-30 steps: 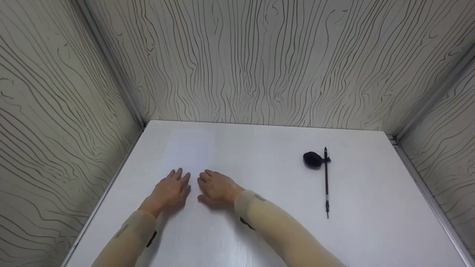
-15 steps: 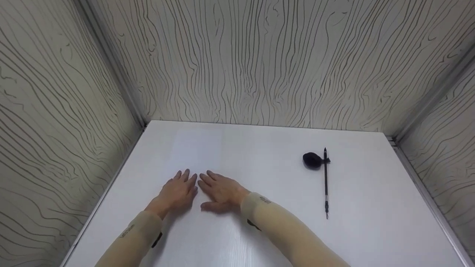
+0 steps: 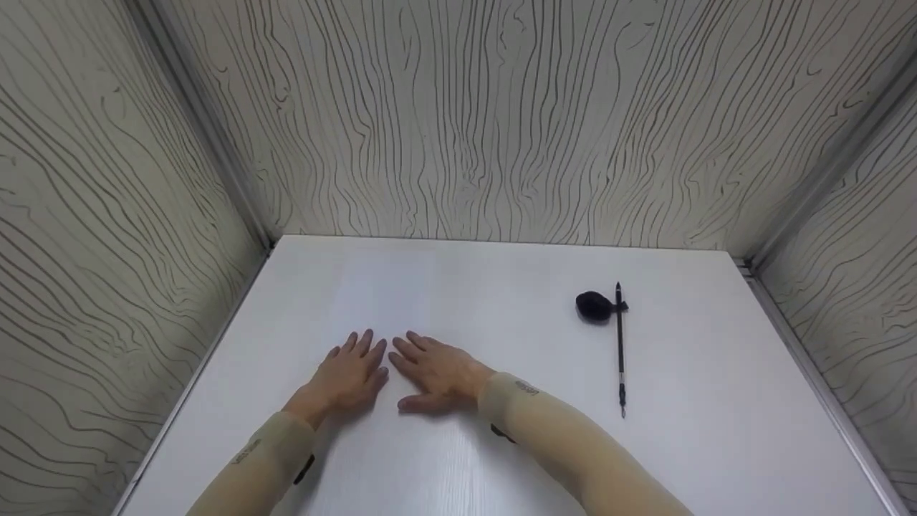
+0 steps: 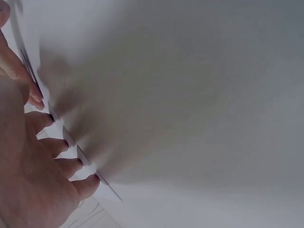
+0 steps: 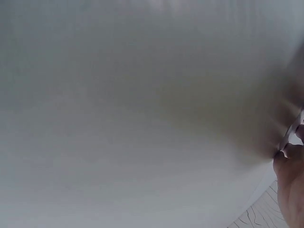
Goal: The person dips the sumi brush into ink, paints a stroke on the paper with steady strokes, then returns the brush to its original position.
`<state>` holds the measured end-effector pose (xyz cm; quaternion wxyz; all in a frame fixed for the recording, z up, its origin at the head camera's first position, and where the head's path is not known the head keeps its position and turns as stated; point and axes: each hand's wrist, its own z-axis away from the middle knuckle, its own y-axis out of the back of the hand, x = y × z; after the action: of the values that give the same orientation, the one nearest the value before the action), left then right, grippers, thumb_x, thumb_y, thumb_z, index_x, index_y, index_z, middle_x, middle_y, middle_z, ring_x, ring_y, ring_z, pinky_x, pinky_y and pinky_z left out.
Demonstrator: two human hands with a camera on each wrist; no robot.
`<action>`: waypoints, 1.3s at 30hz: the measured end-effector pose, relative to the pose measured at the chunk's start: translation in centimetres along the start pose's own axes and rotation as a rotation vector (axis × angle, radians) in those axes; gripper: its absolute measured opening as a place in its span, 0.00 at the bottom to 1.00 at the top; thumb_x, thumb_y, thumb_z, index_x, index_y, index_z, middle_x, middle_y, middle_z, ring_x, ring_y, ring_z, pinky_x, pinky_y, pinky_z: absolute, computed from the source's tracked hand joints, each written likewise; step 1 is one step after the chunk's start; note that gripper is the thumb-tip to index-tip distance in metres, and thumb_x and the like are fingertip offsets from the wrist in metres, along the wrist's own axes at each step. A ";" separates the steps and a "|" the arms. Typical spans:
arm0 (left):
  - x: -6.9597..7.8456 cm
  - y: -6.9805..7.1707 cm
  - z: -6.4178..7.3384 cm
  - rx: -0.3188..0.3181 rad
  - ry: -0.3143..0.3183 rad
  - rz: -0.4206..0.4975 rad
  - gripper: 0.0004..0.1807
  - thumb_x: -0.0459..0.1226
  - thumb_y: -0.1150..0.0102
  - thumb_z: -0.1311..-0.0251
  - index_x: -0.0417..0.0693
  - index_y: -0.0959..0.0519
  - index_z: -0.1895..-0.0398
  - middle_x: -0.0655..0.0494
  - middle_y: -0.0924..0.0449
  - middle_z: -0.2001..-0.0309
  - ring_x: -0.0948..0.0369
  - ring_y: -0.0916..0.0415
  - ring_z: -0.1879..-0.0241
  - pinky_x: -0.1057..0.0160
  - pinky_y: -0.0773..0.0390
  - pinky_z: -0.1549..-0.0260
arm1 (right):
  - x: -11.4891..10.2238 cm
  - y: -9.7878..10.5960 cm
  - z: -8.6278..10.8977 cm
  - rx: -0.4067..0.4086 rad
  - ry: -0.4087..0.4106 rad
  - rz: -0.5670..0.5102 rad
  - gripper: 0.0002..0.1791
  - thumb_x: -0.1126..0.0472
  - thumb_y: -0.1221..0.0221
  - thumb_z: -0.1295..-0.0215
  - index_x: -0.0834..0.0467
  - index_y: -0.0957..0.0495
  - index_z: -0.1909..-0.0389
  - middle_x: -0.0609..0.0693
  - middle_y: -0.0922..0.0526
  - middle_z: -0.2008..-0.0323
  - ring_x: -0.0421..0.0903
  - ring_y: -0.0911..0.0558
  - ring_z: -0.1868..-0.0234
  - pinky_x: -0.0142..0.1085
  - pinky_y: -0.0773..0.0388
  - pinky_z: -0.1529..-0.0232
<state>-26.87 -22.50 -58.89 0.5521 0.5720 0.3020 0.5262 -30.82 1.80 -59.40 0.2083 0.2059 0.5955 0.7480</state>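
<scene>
A white sheet of paper [image 3: 383, 287] lies flat on the white table, barely standing out from it. Along its near edge rest the fingertips of both hands. My left hand [image 3: 347, 376] has its fingers spread and extended. Close beside it, my right hand [image 3: 440, 373] lies palm down, fingers extended and thumb out to the side. In the left wrist view, the fingertips of the left hand [image 4: 42, 175] touch down along the paper's thin edge. Only part of the right hand [image 5: 290, 183] shows in the right wrist view. Neither hand holds anything.
On the right of the table [image 3: 530, 444] lies a slim dark writing brush [image 3: 621, 351], tip pointing away. It crosses the short stub of a small black rounded object [image 3: 594, 307]. Wood-patterned panels [image 3: 458, 122] enclose the table at the back and sides.
Both hands have slid slightly right, and the paper has shifted right with them. The right hand's bent fingers have straightened and spread. Brush and black object seem unmoved; the view shifted slightly.
</scene>
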 end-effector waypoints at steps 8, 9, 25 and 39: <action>1.7 -0.2 -0.2 -0.024 -0.036 -0.012 0.37 0.55 0.57 0.11 0.48 0.40 0.09 0.40 0.48 0.07 0.35 0.52 0.08 0.28 0.45 0.12 | 1.2 -0.2 1.9 0.016 -0.011 -0.085 0.53 0.19 0.63 0.19 0.48 0.51 0.06 0.51 0.52 0.06 0.54 0.50 0.05 0.44 0.45 0.07; 1.9 -0.2 -0.2 -0.025 -0.043 -0.016 0.37 0.55 0.57 0.11 0.48 0.40 0.09 0.40 0.48 0.07 0.35 0.52 0.08 0.28 0.45 0.12 | 1.3 -0.3 2.1 0.015 -0.016 -0.092 0.53 0.19 0.63 0.19 0.48 0.51 0.06 0.50 0.52 0.06 0.54 0.50 0.05 0.44 0.45 0.07; 5.2 -1.1 -0.6 -0.015 -0.104 -0.032 0.39 0.57 0.55 0.12 0.49 0.41 0.09 0.42 0.48 0.07 0.36 0.51 0.08 0.29 0.45 0.12 | 2.3 -0.4 5.4 -0.007 -0.078 -0.141 0.53 0.19 0.57 0.21 0.48 0.45 0.08 0.50 0.48 0.06 0.55 0.46 0.06 0.46 0.43 0.08; 7.5 -2.1 -1.4 -0.034 -0.214 -0.045 0.39 0.57 0.56 0.13 0.48 0.39 0.09 0.44 0.46 0.07 0.39 0.50 0.07 0.31 0.43 0.12 | 4.0 -1.0 9.7 0.000 -0.087 -0.236 0.54 0.20 0.52 0.22 0.52 0.41 0.09 0.54 0.45 0.07 0.59 0.43 0.07 0.50 0.43 0.08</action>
<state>-25.67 -14.70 -59.14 0.6023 0.6085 0.2451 0.4548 -28.66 12.08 -58.16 0.3206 0.1666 0.6062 0.7085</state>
